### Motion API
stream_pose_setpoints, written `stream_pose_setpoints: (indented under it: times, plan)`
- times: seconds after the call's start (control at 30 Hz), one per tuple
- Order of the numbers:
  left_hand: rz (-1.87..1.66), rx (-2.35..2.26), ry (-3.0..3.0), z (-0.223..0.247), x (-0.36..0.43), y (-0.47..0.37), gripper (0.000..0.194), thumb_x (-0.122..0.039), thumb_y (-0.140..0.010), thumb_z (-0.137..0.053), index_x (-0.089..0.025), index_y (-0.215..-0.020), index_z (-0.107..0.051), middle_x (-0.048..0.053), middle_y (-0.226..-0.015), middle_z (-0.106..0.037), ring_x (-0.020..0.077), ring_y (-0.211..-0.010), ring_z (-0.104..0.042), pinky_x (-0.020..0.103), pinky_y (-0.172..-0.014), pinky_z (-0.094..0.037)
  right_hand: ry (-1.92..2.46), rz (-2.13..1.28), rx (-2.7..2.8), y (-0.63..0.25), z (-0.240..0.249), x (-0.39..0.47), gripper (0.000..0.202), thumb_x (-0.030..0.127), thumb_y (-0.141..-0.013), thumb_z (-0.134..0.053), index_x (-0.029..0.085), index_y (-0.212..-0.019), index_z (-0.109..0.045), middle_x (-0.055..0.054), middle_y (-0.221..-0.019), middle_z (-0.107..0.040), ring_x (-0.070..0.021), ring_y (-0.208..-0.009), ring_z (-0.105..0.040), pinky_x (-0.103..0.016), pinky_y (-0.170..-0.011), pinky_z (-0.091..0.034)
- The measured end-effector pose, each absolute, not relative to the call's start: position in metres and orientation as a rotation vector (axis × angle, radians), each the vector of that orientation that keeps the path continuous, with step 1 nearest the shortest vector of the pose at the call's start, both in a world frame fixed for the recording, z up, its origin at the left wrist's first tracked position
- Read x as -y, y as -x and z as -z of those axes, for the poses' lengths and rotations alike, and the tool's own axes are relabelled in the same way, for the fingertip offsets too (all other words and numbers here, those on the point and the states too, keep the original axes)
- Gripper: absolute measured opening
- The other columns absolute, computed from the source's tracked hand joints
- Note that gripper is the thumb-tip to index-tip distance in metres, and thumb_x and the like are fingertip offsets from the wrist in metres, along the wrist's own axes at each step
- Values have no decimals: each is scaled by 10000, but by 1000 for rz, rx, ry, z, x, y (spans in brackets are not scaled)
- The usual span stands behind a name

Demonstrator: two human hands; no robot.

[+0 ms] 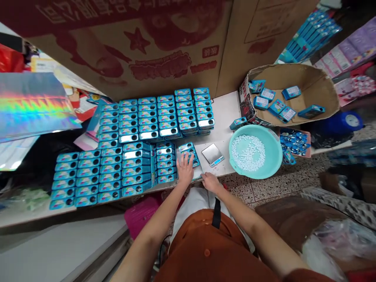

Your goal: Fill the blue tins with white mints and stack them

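Note:
My left hand (185, 168) rests with fingers spread on a small group of blue boxes (185, 147) at the front of the white table. Close to the table's front edge, my right hand (211, 183) is closed, its fingertips at the edge of a flat pale piece (197, 172) between the hands. What it pinches, if anything, is too small to make out. A small digital scale (212, 154) with a shiny plate lies just beyond the right hand. Left of my hands, many more blue boxes (129, 160) with dark round spots stand in tight rows.
A turquoise basin (273, 156) of white pellets (249, 153) stands at right. Behind it, an open carton (320, 90) holds several blue boxes; a pink tray (308, 145) holds shiny blue pieces. A large printed carton (176, 39) walls off the back. A pink stool (141, 215) is below.

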State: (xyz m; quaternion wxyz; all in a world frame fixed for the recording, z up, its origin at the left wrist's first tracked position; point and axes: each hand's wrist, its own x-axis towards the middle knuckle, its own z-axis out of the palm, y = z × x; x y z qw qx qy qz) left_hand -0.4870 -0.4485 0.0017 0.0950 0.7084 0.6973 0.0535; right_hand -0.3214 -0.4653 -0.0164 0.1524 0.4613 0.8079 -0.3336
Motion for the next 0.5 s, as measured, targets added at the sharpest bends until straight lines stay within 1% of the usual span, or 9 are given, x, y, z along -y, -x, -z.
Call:
stream_pose_setpoints:
  times: [0.03, 0.1, 0.2, 0.27, 0.37, 0.5]
  plan:
    - [-166, -2075, -2102, -1, 447, 486, 691, -174, -794, -553, -193, -1445, -320, 152, -1530, -275, 359, -1424, -185, 594, -1120, -136, -1343, 963, -2314, 323, 16, 466, 375, 251, -885, -468, 162, -1240, -547, -137, -1109, -615, -256, -1060, -560, -353, -922, -415]
    - [-205, -2071, -2111, -4, 443, 484, 696, -187, -801, -549, -165, -1452, -305, 166, -1530, -272, 370, -1427, -172, 609, -1119, -127, -1360, 1001, -2308, 323, 12, 468, 414, 265, -871, -492, 170, -1272, -533, -130, -1099, -627, -252, -1028, -585, -350, -891, -439]
    - [-340, -1945, -2202, -13, 437, 475, 698, -293, -819, -572, -145, -1448, -309, 176, -1515, -297, 373, -1431, -154, 595, -1131, -137, -1398, 1129, -2342, 316, 2, 470, 469, 295, -863, -521, 197, -1321, -500, -109, -1097, -646, -230, -993, -610, -337, -874, -461]
    - [-450, -1843, -2257, -22, 427, 463, 686, -359, -835, -564, -137, -1439, -324, 180, -1493, -332, 362, -1432, -159, 569, -1136, -166, -1506, 1232, -2404, 302, -9, 470, 440, 295, -879, -506, 205, -1310, -515, -96, -1099, -657, -214, -1008, -611, -328, -904, -458]
    - [-576, -1723, -2295, -31, 391, 429, 637, -391, -864, -524, -114, -1412, -352, 186, -1447, -395, 345, -1420, -205, 529, -1128, -225, -1783, 1335, -2455, 267, -24, 469, 368, 270, -908, -454, 198, -1250, -569, -91, -1096, -672, -200, -1021, -612, -325, -936, -456]
    - [-552, -1624, -2317, -33, 312, 369, 586, -329, -881, -483, -87, -1400, -356, 184, -1417, -439, 320, -1374, -315, 469, -1109, -290, -2189, 1286, -2375, 206, -37, 471, 348, 267, -905, -431, 209, -1189, -623, -97, -1089, -688, -220, -1011, -634, -366, -924, -488]
